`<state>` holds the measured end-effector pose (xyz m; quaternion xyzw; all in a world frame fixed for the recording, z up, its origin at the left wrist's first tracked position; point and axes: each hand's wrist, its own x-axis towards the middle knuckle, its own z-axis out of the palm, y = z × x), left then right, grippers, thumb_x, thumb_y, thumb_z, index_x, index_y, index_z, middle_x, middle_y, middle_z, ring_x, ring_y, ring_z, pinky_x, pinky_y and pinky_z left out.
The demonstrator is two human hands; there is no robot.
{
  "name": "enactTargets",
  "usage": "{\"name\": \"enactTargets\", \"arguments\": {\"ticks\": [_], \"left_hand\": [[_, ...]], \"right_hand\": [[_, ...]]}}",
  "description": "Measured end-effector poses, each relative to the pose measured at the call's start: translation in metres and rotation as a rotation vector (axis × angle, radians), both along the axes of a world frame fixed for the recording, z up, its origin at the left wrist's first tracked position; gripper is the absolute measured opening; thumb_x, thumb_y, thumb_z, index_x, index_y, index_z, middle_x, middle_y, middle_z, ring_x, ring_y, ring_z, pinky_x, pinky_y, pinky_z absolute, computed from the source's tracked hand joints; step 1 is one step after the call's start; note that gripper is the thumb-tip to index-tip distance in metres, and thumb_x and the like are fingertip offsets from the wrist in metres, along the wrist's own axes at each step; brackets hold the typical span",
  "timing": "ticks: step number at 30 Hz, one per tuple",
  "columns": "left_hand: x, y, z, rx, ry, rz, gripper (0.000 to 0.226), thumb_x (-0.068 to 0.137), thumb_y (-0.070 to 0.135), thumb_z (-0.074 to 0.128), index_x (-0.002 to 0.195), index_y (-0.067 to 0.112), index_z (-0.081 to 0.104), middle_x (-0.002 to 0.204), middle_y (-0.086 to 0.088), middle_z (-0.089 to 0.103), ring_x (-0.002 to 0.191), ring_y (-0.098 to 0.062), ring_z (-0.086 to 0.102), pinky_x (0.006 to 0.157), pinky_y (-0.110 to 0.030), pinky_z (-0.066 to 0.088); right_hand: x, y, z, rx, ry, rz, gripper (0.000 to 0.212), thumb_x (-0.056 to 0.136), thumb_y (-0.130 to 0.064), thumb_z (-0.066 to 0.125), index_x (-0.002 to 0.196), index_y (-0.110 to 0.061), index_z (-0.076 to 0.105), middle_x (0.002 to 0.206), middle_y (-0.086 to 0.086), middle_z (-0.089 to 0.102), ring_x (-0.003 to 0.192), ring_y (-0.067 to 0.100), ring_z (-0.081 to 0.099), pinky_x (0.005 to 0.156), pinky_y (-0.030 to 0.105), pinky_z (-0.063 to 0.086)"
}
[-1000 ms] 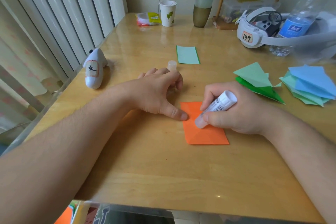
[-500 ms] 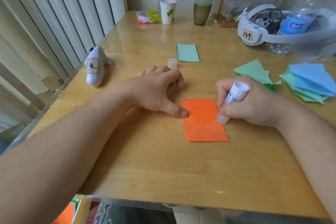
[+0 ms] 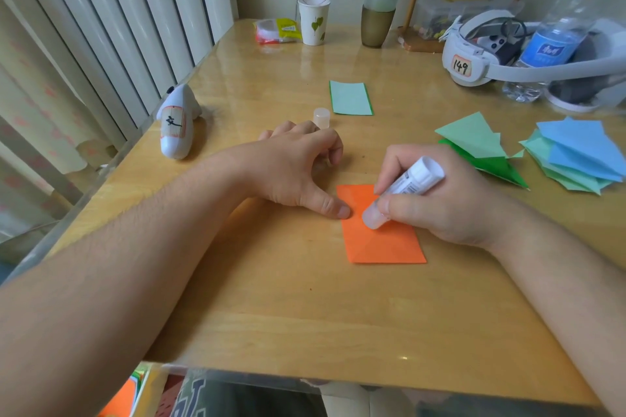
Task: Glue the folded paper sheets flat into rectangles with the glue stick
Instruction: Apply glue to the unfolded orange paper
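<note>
Writing: a label on the white headset (image 3: 474,57) reads "149" in black marker; the white shark-shaped gadget (image 3: 176,125) carries a framed sticker with one dark handwritten character; the water bottle (image 3: 555,41) has a blue label, its print too small to read.
Orange paper (image 3: 382,230): a smooth, flat rectangle with faint diagonal creases, lying on the glossy wooden table (image 3: 271,315); everything below is placed from it.
Right hand (image 3: 440,200): over its right edge, curled around the glue stick (image 3: 403,193), a white plastic tube with small print, tilted, its clear tip touching the sheet.
Left hand (image 3: 298,166): at its left edge, thumb tip pressed on the paper, other fingers curled on the table.
Cap (image 3: 321,117): translucent, upright, beyond the sheet, behind the left hand.
Pale green rectangle (image 3: 350,97): flat, farther back.
Folded sheets (image 3: 572,156): pointed green and blue shapes, far right.
</note>
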<state>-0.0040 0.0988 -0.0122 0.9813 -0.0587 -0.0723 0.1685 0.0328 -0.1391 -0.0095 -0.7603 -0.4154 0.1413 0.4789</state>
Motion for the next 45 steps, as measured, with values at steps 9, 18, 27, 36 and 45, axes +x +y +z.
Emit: {"name": "enactTargets", "arguments": {"ticks": [9,18,27,36,45], "left_hand": [[-0.002,0.000,0.001,0.007,0.008,0.004,0.081,0.041,0.092,0.063,0.106,0.046,0.045,0.110,0.024,0.043,0.113,-0.017,0.037,0.106,-0.040,0.033],[-0.005,-0.003,0.002,-0.005,-0.017,0.013,0.070,0.051,0.084,0.071,0.104,0.046,0.045,0.110,0.023,0.043,0.113,-0.019,0.038,0.102,-0.039,0.032],[-0.011,-0.011,0.007,0.046,0.004,0.003,0.074,0.056,0.080,0.078,0.110,0.047,0.040,0.122,0.011,0.041,0.117,-0.021,0.033,0.104,-0.040,0.031],[-0.014,-0.013,0.012,0.073,0.041,-0.010,0.077,0.054,0.082,0.078,0.111,0.049,0.037,0.124,0.011,0.038,0.118,-0.023,0.031,0.105,-0.042,0.034],[-0.013,-0.015,0.011,0.101,0.042,0.001,0.080,0.050,0.085,0.075,0.111,0.050,0.037,0.122,0.011,0.037,0.117,-0.022,0.032,0.102,-0.039,0.034]], "right_hand": [[-0.009,0.004,0.009,-0.181,-0.020,-0.051,0.034,0.059,-0.046,0.080,0.078,-0.022,0.065,0.064,-0.014,0.056,0.062,0.004,0.047,0.055,0.022,0.035],[-0.014,-0.015,0.013,-0.240,0.005,-0.148,0.027,0.077,-0.007,0.085,0.072,-0.017,0.061,0.067,-0.010,0.072,0.060,0.004,0.053,0.057,0.021,0.039],[-0.021,-0.035,0.002,-0.076,-0.010,-0.266,0.018,0.065,-0.018,0.071,0.070,-0.009,0.057,0.058,-0.012,0.065,0.052,0.000,0.047,0.049,0.013,0.034],[-0.012,-0.028,-0.001,0.276,0.042,-0.366,0.012,0.071,-0.009,0.061,0.068,0.000,0.054,0.057,-0.007,0.059,0.058,0.007,0.049,0.055,0.019,0.038],[-0.029,-0.006,-0.009,-0.045,-0.089,-0.215,0.029,0.067,-0.047,0.073,0.078,-0.022,0.064,0.070,-0.003,0.072,0.067,0.024,0.060,0.059,0.035,0.045]]}}
